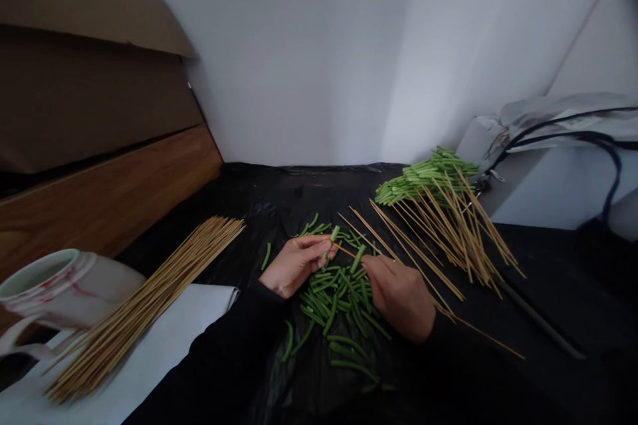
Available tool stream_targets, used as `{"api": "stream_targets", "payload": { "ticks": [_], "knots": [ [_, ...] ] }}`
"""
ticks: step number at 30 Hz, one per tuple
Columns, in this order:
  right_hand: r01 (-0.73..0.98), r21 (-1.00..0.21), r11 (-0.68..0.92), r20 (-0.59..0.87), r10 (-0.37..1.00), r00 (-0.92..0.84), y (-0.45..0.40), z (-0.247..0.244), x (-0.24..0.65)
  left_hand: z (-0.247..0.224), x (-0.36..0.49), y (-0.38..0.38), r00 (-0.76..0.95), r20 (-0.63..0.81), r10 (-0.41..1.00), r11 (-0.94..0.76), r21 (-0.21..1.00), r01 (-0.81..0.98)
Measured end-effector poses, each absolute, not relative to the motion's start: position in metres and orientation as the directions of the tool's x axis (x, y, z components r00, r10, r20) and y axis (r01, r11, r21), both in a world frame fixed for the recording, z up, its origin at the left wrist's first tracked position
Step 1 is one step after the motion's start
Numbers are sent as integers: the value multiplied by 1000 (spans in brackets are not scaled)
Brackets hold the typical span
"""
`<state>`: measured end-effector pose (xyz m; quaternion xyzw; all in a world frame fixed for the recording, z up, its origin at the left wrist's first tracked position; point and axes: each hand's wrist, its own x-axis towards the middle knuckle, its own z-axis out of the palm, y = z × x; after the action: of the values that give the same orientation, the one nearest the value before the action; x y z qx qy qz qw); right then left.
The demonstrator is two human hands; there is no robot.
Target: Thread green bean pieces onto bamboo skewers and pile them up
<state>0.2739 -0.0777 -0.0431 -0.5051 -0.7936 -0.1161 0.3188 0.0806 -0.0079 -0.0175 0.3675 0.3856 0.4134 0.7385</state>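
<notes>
My left hand (302, 261), above the middle of the dark sheet, pinches a short green stem piece (334, 234) between thumb and fingers. Closed around a thin wooden skewer (343, 250), my right hand (401, 292) is just to the right. The skewer's tip reaches the piece in my left hand, and another green piece (357, 258) sits on it near my right fingertips. Loose cut green pieces (343, 299) lie in a pile below both hands.
Skewers with green pieces (428, 176) are piled at the back right. A bundle of bare skewers (149, 305) rests on white paper (199, 312) at left, beside a mug (84, 285). A cardboard box (90, 93) stands at upper left; black cables (573, 136) hang at right.
</notes>
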Motion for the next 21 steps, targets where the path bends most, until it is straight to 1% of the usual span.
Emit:
{"api": "stream_targets", "payload": {
  "ticks": [13,17,21],
  "knots": [
    [874,-160,459,644,719,-261,-80,-44,270,-18,81,-8,383,-271,883,401,860,-316],
    [861,-193,470,630,732,-258,-80,-43,269,-19,81,-8,389,-260,884,389,871,-301],
    [867,-219,447,605,760,-239,-80,-44,269,-20,82,-9,389,-249,887,374,882,-288]
  ]
}}
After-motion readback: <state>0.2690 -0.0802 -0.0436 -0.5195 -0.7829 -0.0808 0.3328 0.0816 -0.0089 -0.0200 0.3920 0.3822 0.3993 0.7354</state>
